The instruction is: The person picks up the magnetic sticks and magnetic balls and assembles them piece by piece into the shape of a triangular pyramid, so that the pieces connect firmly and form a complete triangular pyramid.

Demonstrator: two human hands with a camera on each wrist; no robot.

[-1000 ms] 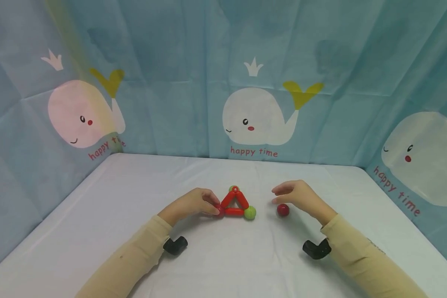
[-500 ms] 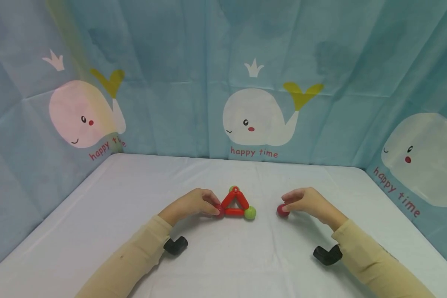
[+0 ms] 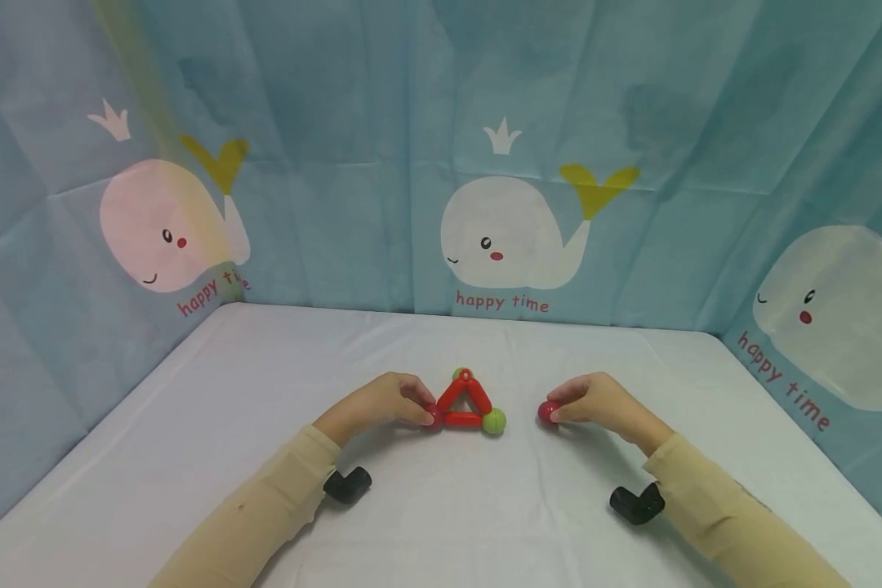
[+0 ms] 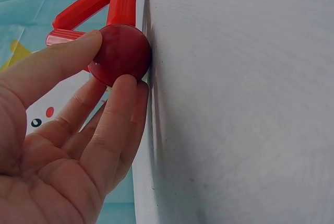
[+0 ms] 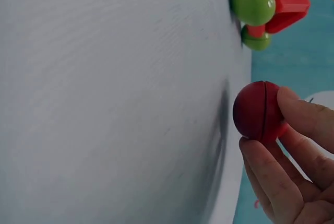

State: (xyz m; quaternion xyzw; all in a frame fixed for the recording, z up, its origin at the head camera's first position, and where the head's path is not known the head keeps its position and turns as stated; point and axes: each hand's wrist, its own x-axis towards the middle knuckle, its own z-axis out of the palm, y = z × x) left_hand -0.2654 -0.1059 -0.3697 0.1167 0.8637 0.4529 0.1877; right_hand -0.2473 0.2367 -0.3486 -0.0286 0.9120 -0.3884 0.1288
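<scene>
Red rods and balls form a small frame on the white table, with a green ball at its right corner and another green ball at the back. At the frame's left corner is a dark red ball, which my left hand pinches between thumb and fingers. Apart from the frame, to its right, my right hand pinches a loose red ball. A dark seam runs round that ball in the right wrist view.
White cloth covers the table. Behind and at both sides hangs a blue curtain printed with whales. A black angled piece sits at the left cuff, and a similar black piece at the right cuff.
My right hand came down onto the loose red ball, took hold of it and shifted it slightly left. The left hand stays on its ball and the frame has not moved.
</scene>
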